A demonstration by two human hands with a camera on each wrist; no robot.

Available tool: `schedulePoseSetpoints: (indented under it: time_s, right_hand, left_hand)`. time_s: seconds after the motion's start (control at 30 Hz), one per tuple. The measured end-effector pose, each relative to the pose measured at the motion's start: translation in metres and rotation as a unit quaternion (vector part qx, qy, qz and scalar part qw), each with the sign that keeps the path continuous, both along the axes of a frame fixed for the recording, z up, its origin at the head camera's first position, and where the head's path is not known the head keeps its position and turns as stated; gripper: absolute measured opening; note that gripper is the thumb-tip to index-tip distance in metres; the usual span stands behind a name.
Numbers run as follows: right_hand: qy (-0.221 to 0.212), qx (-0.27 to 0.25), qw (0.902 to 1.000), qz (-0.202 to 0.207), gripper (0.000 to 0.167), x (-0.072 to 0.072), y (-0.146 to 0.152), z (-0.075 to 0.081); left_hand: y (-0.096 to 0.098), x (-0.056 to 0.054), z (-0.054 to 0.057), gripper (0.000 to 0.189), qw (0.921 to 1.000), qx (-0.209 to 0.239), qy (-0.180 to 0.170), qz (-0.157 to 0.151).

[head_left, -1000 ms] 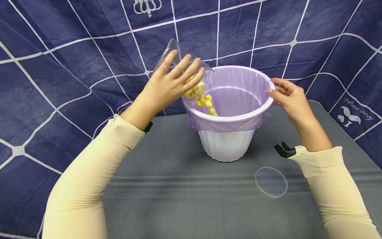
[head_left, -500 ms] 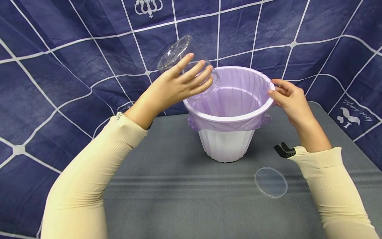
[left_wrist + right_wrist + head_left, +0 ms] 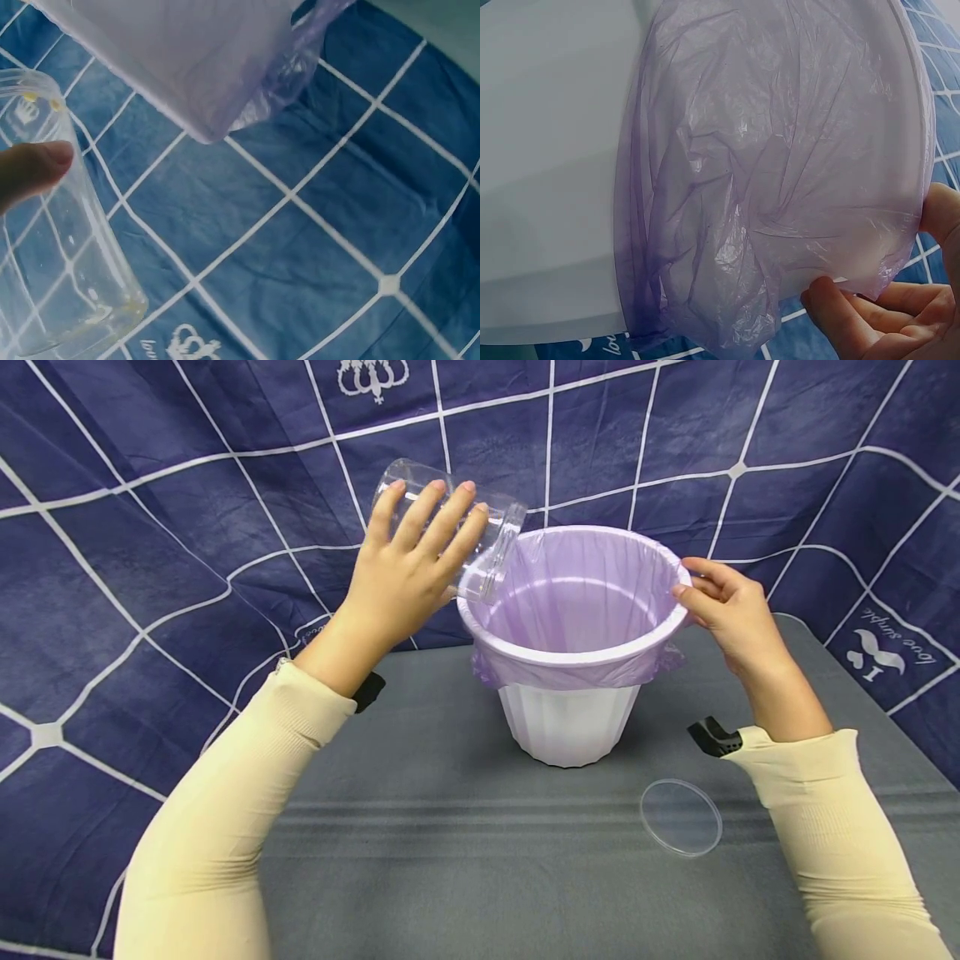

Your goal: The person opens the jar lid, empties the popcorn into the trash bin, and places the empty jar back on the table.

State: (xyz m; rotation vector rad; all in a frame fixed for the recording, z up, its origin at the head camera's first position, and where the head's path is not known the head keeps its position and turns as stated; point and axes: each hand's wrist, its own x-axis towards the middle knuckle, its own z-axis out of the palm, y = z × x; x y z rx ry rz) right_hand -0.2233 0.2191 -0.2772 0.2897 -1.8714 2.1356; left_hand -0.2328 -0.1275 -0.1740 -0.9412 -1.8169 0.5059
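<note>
My left hand (image 3: 408, 556) grips a clear plastic jar (image 3: 495, 547) on its side, its mouth at the left rim of a white trash can (image 3: 570, 727). Small yellow bits cling near the jar's mouth in the left wrist view, where my thumb (image 3: 45, 165) lies along its wall. A purple trash bag (image 3: 592, 589) lines the can and folds down over its rim. At the can's right side my right hand (image 3: 731, 610) pinches the bag-covered rim between thumb and fingers. What lies at the can's bottom is hidden behind its front wall.
A clear round lid (image 3: 681, 817) lies on the grey tabletop (image 3: 450, 860), in front of the can and to the right. Blue cloth (image 3: 225, 527) with white lines hangs behind and at both sides.
Yellow popcorn-like pieces have tumbled from the jar into the can. My left hand has tipped the jar further, then brought it back leftward toward level. My right hand keeps still.
</note>
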Motion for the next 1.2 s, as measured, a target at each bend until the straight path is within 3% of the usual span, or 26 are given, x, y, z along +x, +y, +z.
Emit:
schedulePoseSetpoints:
  time_s: [0.1,0.17,0.3,0.43,0.53,0.6,0.7,0.8,1.0,1.2]
  right_hand:
    - [0.001,-0.001,1.0000,0.001,0.050,0.000,0.000,0.001]
    - [0.000,0.000,1.0000,0.001,0.050,0.000,-0.001,0.001]
    - [0.000,0.003,1.0000,-0.001,0.049,0.000,-0.001,0.002]
    - [0.000,0.000,1.0000,0.000,0.049,0.000,-0.002,0.002]
    - [0.001,-0.002,1.0000,0.001,0.050,0.000,-0.002,0.002]
    - [0.001,-0.002,1.0000,0.000,0.049,0.000,-0.002,0.001]
    - [-0.001,0.000,1.0000,-0.001,0.049,0.000,-0.002,0.001]
    - [-0.001,0.002,1.0000,-0.001,0.049,0.000,-0.002,0.001]
    - [-0.001,-0.003,1.0000,-0.001,0.049,0.000,-0.002,0.001]
    - [-0.002,0.000,1.0000,-0.005,0.049,0.001,-0.001,0.000]
  left_hand:
    - [-0.006,0.004,-0.003,0.093,0.9957,0.064,-0.065,0.015]
    - [-0.010,0.006,-0.006,0.096,0.9896,0.111,-0.090,0.014]
    - [-0.016,0.011,-0.012,0.099,0.9736,0.190,-0.126,-0.002]
    - [-0.021,0.016,-0.019,0.100,0.9520,0.258,-0.163,-0.026]
    - [-0.025,0.021,-0.025,0.103,0.9310,0.306,-0.196,-0.037]
    - [-0.027,0.024,-0.029,0.105,0.9125,0.341,-0.223,-0.041]
    - [-0.031,0.030,-0.035,0.106,0.8806,0.390,-0.264,-0.050]
    - [-0.034,0.036,-0.043,0.103,0.8447,0.436,-0.299,-0.085]
    - [-0.033,0.054,-0.061,0.101,0.7837,0.483,-0.364,-0.141]
    - [-0.021,0.087,-0.066,0.094,0.7517,0.489,-0.409,-0.170]
